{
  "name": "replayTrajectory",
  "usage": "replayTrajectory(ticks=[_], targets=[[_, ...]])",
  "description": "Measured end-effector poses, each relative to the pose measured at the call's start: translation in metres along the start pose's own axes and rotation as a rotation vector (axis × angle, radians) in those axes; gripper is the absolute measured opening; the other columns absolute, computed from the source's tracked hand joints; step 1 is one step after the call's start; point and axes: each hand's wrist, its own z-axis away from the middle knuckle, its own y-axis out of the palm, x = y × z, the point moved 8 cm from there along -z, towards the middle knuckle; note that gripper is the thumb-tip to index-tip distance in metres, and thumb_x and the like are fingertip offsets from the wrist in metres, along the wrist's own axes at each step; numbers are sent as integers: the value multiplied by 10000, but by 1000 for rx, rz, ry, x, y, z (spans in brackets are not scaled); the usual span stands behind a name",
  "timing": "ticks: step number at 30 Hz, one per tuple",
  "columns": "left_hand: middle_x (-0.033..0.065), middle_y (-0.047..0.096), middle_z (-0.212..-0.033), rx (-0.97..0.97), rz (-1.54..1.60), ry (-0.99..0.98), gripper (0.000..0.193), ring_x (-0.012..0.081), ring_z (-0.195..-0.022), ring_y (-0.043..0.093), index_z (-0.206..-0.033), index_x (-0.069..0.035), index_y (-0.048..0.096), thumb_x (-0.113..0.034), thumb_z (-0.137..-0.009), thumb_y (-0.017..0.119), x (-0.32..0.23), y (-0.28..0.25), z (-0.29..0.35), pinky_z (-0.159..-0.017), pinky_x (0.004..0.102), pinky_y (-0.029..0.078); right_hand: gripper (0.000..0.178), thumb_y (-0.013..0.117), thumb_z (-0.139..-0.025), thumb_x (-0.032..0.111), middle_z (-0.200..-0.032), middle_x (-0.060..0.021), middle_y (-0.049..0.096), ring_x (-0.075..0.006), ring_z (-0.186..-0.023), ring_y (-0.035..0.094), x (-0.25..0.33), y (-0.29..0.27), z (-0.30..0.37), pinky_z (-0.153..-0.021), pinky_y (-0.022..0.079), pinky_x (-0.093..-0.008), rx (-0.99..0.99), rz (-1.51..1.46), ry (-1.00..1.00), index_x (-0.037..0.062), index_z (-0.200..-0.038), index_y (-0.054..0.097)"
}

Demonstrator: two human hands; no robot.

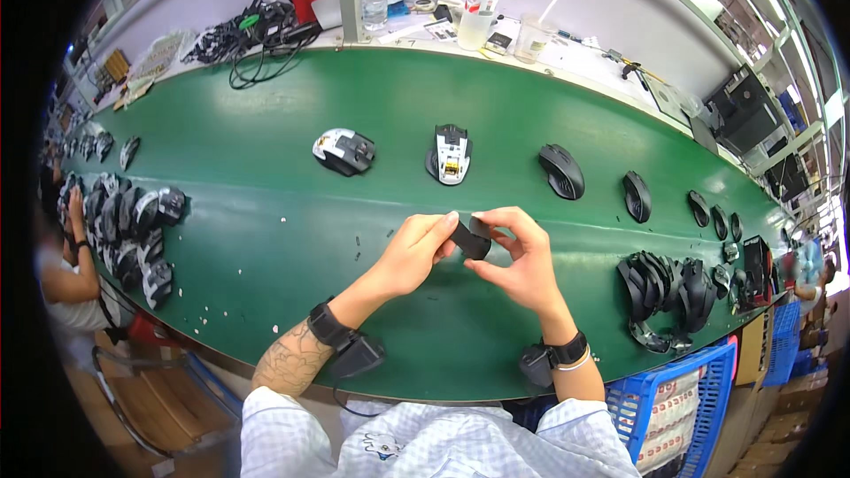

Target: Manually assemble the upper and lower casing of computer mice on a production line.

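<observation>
Near the middle of the green table, both of my hands hold one small, dark, curved plastic piece (pixel 472 240). My left hand (pixel 409 252) pinches its left end between thumb and fingers. Around its right side curl the fingers of my right hand (pixel 524 258), with the thumb at the lower edge. Beyond my hands lie a white-and-black computer mouse (pixel 343 151), a second mouse with its white inside exposed (pixel 451 158), and a black mouse (pixel 561 171). Black straps with small boxes sit on both my wrists.
A heap of mice (pixel 128 221) lies at the left, and black mouse shells (pixel 664 288) are stacked at the right. Bottles (pixel 478 9) and cables (pixel 257 35) stand along the back shelf. A blue crate (pixel 722 381) is below the right table edge. Other people sit left and right.
</observation>
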Motion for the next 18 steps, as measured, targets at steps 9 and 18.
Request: replayTrajectory(ticks=[9, 18], targets=[[123, 583, -983, -381, -904, -54, 535, 243, -909, 543, -1058, 18, 539, -470, -841, 566, 1, -43, -106, -760, 374, 449, 497, 724, -715, 61, -1109, -194, 573, -343, -979, 562, -18, -57, 12, -822, 476, -387, -444, 635, -125, 64, -1185, 559], [262, 394, -1319, -608, -1239, -96, 840, 375, -1313, 272, -1240, 124, 369, -395, -682, 722, 21, -39, -132, -1048, 466, 269, 376, 693, -740, 51, -1192, -220, 527, -364, -1016, 537, -28, -54, 13, -868, 458, -405, -510, 634, -165, 61, -1107, 610]])
